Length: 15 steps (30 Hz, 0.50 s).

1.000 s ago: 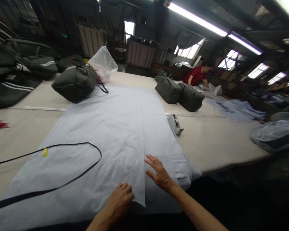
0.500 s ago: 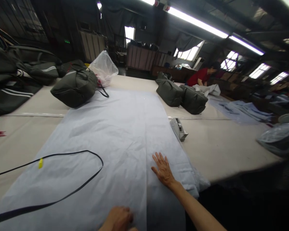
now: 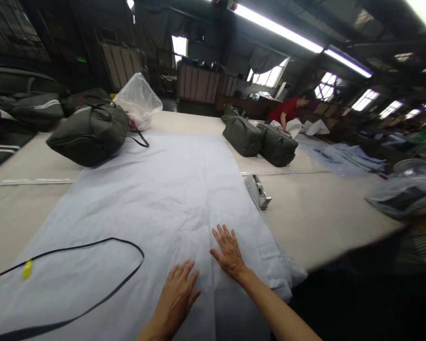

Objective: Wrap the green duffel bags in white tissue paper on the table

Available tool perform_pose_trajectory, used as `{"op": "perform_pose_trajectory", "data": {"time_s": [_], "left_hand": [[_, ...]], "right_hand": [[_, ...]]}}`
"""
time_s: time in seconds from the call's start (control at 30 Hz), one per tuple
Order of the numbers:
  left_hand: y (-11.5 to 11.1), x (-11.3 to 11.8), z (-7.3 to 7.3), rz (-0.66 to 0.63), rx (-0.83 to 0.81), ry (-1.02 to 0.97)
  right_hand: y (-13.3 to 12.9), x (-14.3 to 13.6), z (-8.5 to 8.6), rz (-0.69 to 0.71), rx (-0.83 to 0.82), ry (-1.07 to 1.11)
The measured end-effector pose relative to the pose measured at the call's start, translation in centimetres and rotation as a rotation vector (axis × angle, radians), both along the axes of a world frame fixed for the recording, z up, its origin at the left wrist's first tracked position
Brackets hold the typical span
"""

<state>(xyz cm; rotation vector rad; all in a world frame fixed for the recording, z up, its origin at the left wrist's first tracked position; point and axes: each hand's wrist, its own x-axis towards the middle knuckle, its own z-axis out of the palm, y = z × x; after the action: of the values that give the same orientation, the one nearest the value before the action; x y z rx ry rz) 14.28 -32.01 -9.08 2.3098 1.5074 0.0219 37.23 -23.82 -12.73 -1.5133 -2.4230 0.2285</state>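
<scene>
A large pale bluish-white sheet (image 3: 145, 189) lies over the table, with small creases and a long fold line near its middle. My left hand (image 3: 179, 293) is on the sheet left of that line, fingers apart and nothing in it. Just right of the line, my right hand (image 3: 227, 253) rests flat with its fingers spread, also holding nothing. A black strap (image 3: 102, 299) curves over the left part of the sheet, and a yellow tag (image 3: 27, 270) is at the strap. By the sheet's right edge stands a grey tape dispenser (image 3: 257, 192).
A dark bag (image 3: 92, 132) sits at the sheet's far left corner, beside a clear plastic bag (image 3: 138, 102). Two dark bags (image 3: 243, 136) stand at the far right. Beyond them a person in red (image 3: 284, 111) handles pale cloth. Plastic-wrapped items (image 3: 404, 196) lie right.
My left hand has moved forward from the bottom edge onto the sheet, its fingers now in full view. The whole view has shifted slightly; my right hand still lies flat.
</scene>
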Motion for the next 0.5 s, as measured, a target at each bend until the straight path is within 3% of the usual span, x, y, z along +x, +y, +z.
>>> {"op": "perform_pose_trajectory", "data": {"time_s": [0.1, 0.17, 0.27, 0.37, 0.5], "left_hand": [[3.5, 1.7, 1.0, 0.095, 0.069, 0.081], [5.2, 2.8, 0.5, 0.119, 0.019, 0.177], [6.0, 3.4, -1.8, 0.11, -0.061, 0.282], [5.8, 2.7, -4.4, 0.068, -0.015, 0.253], [5.4, 0.8, -6.4, -0.032, 0.019, 0.154]], "right_hand": [[2.0, 0.4, 0.5, -0.044, 0.078, 0.095], [4.4, 2.5, 1.0, -0.157, 0.135, 0.19], [8.7, 8.0, 2.5, -0.414, 0.199, 0.368], [12.2, 14.3, 4.7, -0.694, 0.147, 0.5], [15.3, 20.3, 6.9, -0.868, 0.076, 0.536]]}}
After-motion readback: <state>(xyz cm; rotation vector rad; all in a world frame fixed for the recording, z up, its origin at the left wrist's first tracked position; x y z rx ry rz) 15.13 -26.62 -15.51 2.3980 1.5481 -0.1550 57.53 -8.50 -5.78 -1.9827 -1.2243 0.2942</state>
